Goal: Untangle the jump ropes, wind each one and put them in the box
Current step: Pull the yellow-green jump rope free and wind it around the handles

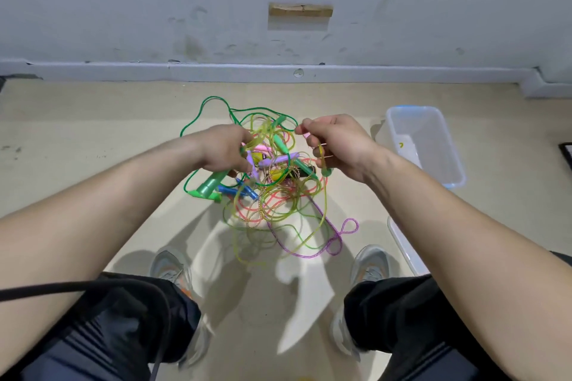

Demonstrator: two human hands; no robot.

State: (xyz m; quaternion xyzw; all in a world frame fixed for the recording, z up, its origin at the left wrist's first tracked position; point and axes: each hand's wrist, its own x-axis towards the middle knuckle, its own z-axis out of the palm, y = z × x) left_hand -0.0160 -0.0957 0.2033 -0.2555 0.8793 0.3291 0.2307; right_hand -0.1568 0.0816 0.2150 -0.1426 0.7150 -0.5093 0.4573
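while my left hand grips the tangle and my right hand pinches a strand, the box lies right of it.

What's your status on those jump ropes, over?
Left hand, right hand both grip the tangle. No rope wound yet. Open clear box at right, path unobstructed.

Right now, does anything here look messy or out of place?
Yes: the jump ropes are one tangled heap, gripped by the left hand and right hand, loose loops sprawling near the clear box.
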